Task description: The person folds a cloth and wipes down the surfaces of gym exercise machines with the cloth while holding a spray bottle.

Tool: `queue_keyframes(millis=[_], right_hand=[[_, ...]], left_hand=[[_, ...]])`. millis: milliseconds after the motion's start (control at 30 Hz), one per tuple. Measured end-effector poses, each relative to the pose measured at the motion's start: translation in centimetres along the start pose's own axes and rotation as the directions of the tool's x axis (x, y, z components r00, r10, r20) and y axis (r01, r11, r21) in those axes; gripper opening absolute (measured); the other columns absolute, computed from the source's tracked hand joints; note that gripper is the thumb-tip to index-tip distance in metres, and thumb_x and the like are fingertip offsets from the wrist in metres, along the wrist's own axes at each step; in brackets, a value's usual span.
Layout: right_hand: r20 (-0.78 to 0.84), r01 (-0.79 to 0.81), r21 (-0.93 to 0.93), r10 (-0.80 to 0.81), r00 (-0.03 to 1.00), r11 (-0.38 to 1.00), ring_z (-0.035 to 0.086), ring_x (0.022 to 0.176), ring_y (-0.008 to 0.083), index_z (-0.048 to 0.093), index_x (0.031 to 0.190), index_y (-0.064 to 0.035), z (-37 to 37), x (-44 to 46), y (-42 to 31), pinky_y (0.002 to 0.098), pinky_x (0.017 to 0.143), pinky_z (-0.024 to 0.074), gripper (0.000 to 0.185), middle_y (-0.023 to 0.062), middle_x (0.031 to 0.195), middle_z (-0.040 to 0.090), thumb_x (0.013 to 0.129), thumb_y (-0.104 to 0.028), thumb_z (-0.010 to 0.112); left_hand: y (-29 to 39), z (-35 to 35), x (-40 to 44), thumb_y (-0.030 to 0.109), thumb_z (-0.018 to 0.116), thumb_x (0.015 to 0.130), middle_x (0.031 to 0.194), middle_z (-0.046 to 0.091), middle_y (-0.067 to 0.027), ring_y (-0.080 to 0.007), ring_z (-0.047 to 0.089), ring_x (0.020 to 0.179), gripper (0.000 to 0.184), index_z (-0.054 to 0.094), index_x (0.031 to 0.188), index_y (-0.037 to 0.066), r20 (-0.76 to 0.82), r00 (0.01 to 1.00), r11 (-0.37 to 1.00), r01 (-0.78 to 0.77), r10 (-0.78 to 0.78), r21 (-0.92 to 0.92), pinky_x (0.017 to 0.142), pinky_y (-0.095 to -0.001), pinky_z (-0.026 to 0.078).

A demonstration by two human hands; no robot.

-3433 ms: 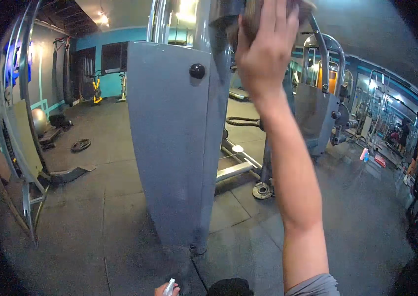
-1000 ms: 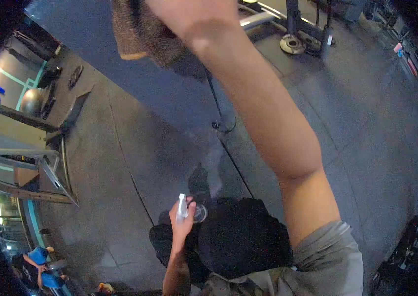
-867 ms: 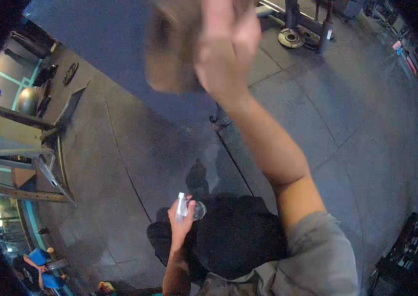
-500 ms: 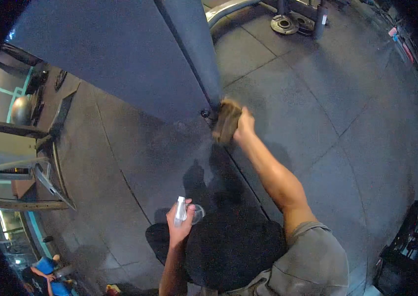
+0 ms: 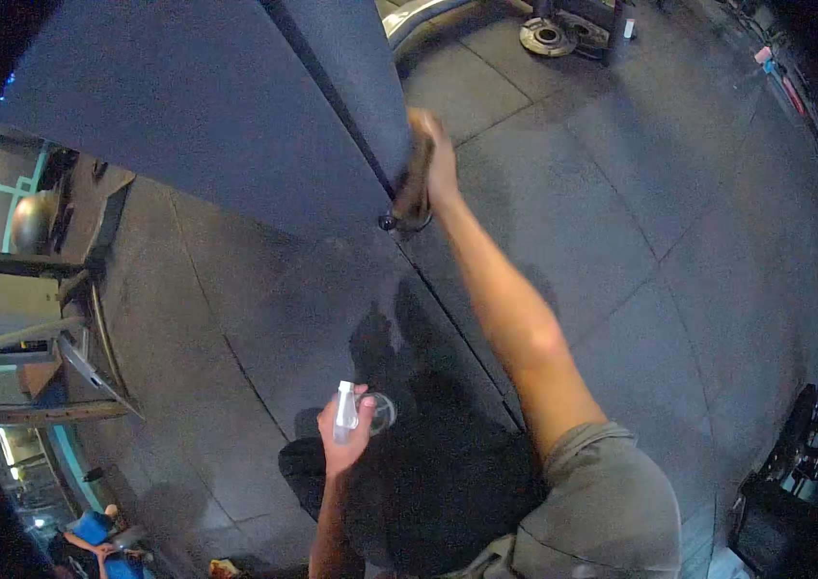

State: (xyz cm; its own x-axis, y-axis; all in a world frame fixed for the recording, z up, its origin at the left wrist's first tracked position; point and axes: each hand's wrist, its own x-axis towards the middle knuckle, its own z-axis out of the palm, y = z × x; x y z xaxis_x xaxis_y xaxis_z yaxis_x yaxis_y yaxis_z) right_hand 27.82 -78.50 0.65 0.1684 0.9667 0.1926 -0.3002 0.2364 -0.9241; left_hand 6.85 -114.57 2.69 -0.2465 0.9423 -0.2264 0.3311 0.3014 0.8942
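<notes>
My left hand [image 5: 344, 432] is wrapped round a clear spray bottle [image 5: 380, 413] with a white trigger head, held low in front of my dark-clad legs. Reaching forward, my right hand [image 5: 441, 164] is closed on a brown folded cloth [image 5: 416, 179]. That cloth is pressed against the narrow side of a large dark grey panel [image 5: 226, 116], close to its lower corner. A small round black knob [image 5: 387, 222] sits at this corner, just left of the cloth. The right fingers are partly hidden and blurred.
Dark rubber floor tiles [image 5: 583, 241] surround the panel. Weight plates [image 5: 546, 37] hang on a stand at the top. Gym frames [image 5: 91, 367] and a shiny exercise ball [image 5: 31, 224] are at the left. Another person [image 5: 100, 550] in blue is at the lower left.
My right hand has moved up and slightly left along the panel's side with the cloth. The left hand keeps its hold on the spray bottle. The view has shifted slightly.
</notes>
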Motion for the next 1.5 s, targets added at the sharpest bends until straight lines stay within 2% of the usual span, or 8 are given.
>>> queue_keyframes(millis=[67,167,433,700,933,1033,1267,1500], right_hand=[[-0.238,-0.329,0.284,0.398,0.886,0.901,0.052,0.121,0.0275,0.052,0.135,-0.0005,-3.0,-3.2,14.6,0.0414,0.104,0.0396,0.053,0.0133,0.133,0.055,0.102,-0.042,0.043],[-0.343,-0.422,0.529,0.641,0.687,0.736,0.052,0.121,0.0292,0.045,0.140,-0.0007,0.6,-6.9,7.5,0.0419,0.106,0.0388,0.052,0.0140,0.136,0.051,0.103,-0.038,0.041],[0.035,-0.036,0.266,0.027,0.999,0.963,0.060,0.110,0.0209,0.051,0.129,0.0047,9.2,-0.3,-21.9,0.0345,0.090,0.0508,0.052,0.0163,0.131,0.053,0.103,-0.040,0.047],[0.178,0.721,-0.037,-0.705,0.686,0.692,0.052,0.115,0.0240,0.028,0.149,0.0056,10.8,1.7,-23.5,0.0353,0.099,0.0423,0.071,0.0193,0.142,0.044,0.102,-0.043,0.049],[-0.044,0.427,0.285,-0.433,0.900,0.858,0.060,0.092,0.0225,0.054,0.124,-0.0058,15.6,11.4,-41.5,0.0370,0.085,0.0495,0.055,0.0096,0.108,0.061,0.102,-0.054,0.043],[0.343,0.068,0.796,-0.540,0.769,0.602,0.060,0.102,0.0247,0.056,0.124,-0.0128,16.2,11.7,-54.3,0.0397,0.085,0.0515,0.044,0.0087,0.113,0.062,0.101,-0.049,0.043],[0.637,0.188,0.604,-0.611,0.470,0.775,0.066,0.068,0.0180,0.062,0.116,-0.0106,17.9,6.7,-67.9,0.0318,0.056,0.0604,0.030,0.0098,0.089,0.066,0.101,-0.033,0.049],[0.659,0.079,0.563,-0.504,0.558,0.823,0.067,0.074,0.0200,0.061,0.118,-0.0118,17.6,8.4,-69.5,0.0345,0.060,0.0601,0.035,0.0105,0.097,0.067,0.100,-0.039,0.050]], left_hand=[[-0.6,-0.3,0.0,0.015,0.072,0.089,0.079,0.068,-0.0025,-0.0067,0.061,0.072,0.020,0.070,0.103,0.001,0.014,1.000,1.000,0.006,-0.006,-0.026,0.065,-0.0250,0.049],[1.4,-0.6,-0.1,0.017,0.074,0.089,0.081,0.070,-0.0030,-0.0071,0.062,0.073,0.022,0.070,0.104,0.001,0.046,0.995,0.994,0.086,-0.089,0.067,0.067,-0.0247,0.050],[-0.4,-0.2,0.4,0.018,0.075,0.088,0.083,0.071,-0.0042,-0.0092,0.066,0.077,0.021,0.072,0.103,0.003,0.058,0.996,0.997,-0.074,0.074,-0.003,0.069,-0.0281,0.053],[-0.8,1.5,0.3,0.015,0.070,0.091,0.082,0.069,-0.0041,-0.0121,0.063,0.068,0.025,0.066,0.111,0.000,0.001,0.996,0.984,-0.090,0.092,-0.151,0.063,-0.0281,0.053],[0.4,0.8,0.2,0.022,0.068,0.093,0.093,0.071,-0.0084,-0.0134,0.063,0.076,0.032,0.064,0.116,-0.001,0.022,0.994,0.993,-0.108,0.109,-0.057,0.070,-0.0309,0.053],[3.6,-0.3,-0.7,0.022,0.068,0.094,0.094,0.070,-0.0070,-0.0141,0.063,0.079,0.033,0.064,0.117,-0.001,-0.011,1.000,0.992,-0.027,0.026,-0.120,0.073,-0.0321,0.053],[5.1,-1.6,-0.6,0.023,0.070,0.091,0.096,0.070,-0.0139,-0.0248,0.069,0.086,0.036,0.064,0.116,-0.001,-0.099,0.953,0.956,-0.277,0.286,0.094,0.080,-0.0367,0.055],[10.5,-5.9,3.9,0.020,0.073,0.090,0.085,0.071,-0.0029,-0.0088,0.066,0.078,0.024,0.068,0.105,0.002,-0.105,0.949,0.946,-0.307,0.297,-0.104,0.071,-0.0271,0.053]])
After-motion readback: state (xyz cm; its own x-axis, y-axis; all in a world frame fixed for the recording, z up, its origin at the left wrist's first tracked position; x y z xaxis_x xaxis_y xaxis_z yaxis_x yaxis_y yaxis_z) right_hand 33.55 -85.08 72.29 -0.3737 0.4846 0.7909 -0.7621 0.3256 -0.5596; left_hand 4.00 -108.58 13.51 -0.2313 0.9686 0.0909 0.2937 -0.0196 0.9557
